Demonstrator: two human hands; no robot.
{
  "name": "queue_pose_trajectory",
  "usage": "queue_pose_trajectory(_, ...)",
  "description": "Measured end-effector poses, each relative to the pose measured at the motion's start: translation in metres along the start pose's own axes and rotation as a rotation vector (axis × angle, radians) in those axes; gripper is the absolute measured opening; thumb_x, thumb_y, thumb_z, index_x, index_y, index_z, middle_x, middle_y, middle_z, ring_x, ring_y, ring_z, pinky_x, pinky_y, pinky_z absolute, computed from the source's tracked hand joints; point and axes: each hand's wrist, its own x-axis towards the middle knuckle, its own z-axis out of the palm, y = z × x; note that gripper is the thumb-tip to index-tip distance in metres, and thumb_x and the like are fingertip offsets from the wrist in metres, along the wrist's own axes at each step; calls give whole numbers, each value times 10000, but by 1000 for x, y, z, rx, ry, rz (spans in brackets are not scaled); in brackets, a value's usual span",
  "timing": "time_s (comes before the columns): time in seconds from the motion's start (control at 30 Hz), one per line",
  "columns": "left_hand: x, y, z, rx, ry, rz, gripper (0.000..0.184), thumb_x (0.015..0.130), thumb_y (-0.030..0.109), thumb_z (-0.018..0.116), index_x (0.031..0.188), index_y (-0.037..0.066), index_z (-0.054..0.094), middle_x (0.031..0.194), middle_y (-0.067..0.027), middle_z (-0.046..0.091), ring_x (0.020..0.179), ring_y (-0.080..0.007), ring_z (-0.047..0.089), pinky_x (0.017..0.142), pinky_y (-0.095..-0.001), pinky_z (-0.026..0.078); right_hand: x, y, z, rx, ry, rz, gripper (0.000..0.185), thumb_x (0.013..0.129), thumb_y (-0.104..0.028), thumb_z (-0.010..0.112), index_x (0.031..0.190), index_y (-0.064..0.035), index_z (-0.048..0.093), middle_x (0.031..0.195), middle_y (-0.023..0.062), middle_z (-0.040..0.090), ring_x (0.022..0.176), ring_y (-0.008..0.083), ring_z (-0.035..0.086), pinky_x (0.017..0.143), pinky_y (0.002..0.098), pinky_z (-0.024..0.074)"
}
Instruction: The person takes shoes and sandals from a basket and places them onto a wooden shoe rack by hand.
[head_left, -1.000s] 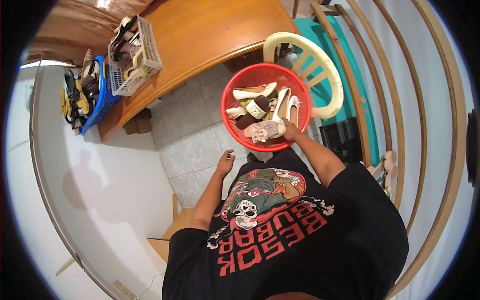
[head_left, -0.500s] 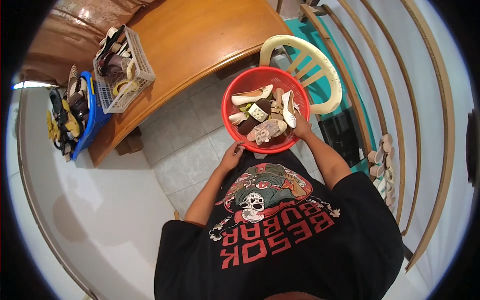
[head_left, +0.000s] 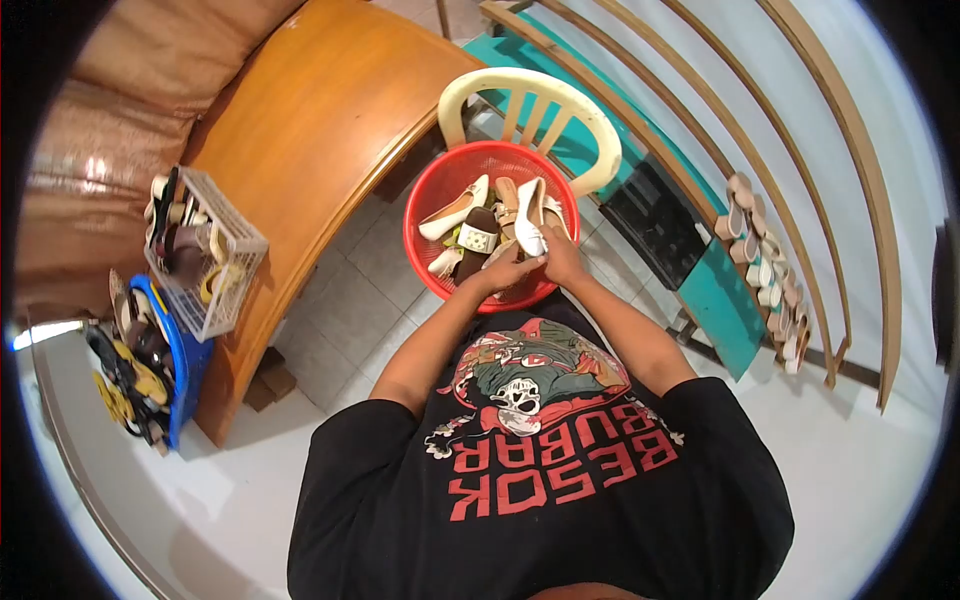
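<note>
A red plastic basket (head_left: 412,235) full of shoes sits in front of my body. My right hand (head_left: 564,262) grips a white shoe (head_left: 532,215) near its toe, above the basket's near right side. My left hand (head_left: 503,274) reaches over the near rim, its fingers closed at the toe of the same shoe. In the basket lie another cream shoe (head_left: 455,208) and a dark slipper with a white studded strap (head_left: 477,240). A tan strappy shoe (head_left: 508,203) is beside them. My hands hide part of the pile.
Behind the basket stands a cream plastic chair (head_left: 600,150). A wooden table (head_left: 330,120) is at the left, with a white crate (head_left: 225,270) and a blue basket (head_left: 190,370) of shoes by its edge. Shoes line a wooden-slatted rack (head_left: 765,255) on the right.
My left hand has moved from the basket's near rim to the white shoe's toe. My right hand has brought that shoe inward and up from the right side. The view has turned.
</note>
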Motion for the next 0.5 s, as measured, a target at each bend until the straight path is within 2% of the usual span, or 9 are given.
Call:
queue_pose_trajectory(0.07,10,1,17,-129,109,169,500,933,318,624,1300,16,470,1093,-73,612,947,-135,560,778,-281,474,-7,-6,-3,-74,31,-59,442,745,-64,636,1180,-92,566,1022,157,567,1042,356,552,853,465,408)
queue_pose_trajectory(0.1,8,4,20,-117,90,167,500,933,318,624,1300,16,470,1093,-73,612,947,-135,560,778,-281,474,-7,-6,-4,-71,47,-43,442,745,-64,636,1180,-92,566,1023,157,567,1042,356,552,853,465,408)
queue_pose_trajectory(0.17,7,12,20,-294,152,-70,409,934,278,613,1243,35,500,1048,-55,619,898,-114,577,734,-250,479,-6,-6,-9,-56,81,-138,455,754,-31,608,1200,-99,548,994,136,566,1013,329,559,858,445,359)
queue_pose_trajectory(0.2,11,13,15,-346,87,-101,341,946,267,543,1247,149,435,1019,-50,595,844,-133,580,688,-358,522,-5,-7,-12,-94,86,-147,471,751,-22,609,1209,-115,548,994,125,570,1013,318,561,865,448,343)
queue_pose_trajectory(0.23,15,14,12,-342,86,-101,341,946,267,543,1247,149,435,1019,-50,595,844,-133,580,688,-358,522,-4,-7,-16,-92,89,-146,471,751,-22,609,1209,-115,548,994,125,570,1013,318,561,865,448,343)
queue_pose_trajectory(0.3,17,28,7,-592,343,-157,328,934,203,463,1249,129,413,1014,-88,605,802,-169,596,685,-369,537,1,-12,-22,-12,130,-131,495,745,-6,622,1221,-120,542,1041,122,598,1042,299,573,873,441,332)
queue_pose_trajectory(0.33,17,37,0,-576,423,-138,316,924,183,396,1233,114,393,1005,-111,604,824,-194,612,680,-377,548,5,-10,-22,-7,123,-139,495,745,-6,622,1221,-120,542,1041,122,598,1042,299,573,873,441,332)
queue_pose_trajectory(0.43,17,32,-34,-501,493,93,214,989,292,389,1032,122,511,952,-40,615,808,-152,589,661,-333,500,19,10,-23,112,116,-2,509,752,17,627,1236,-103,524,1099,147,614,1074,309,584,908,449,373)
queue_pose_trajectory(0.5,16,30,-44,-408,521,122,243,1003,310,414,1020,121,564,949,-8,620,803,-125,572,658,-292,466,34,23,-27,394,-33,42,546,744,65,604,1253,-102,500,1217,149,597,1149,326,556,981,446,409)
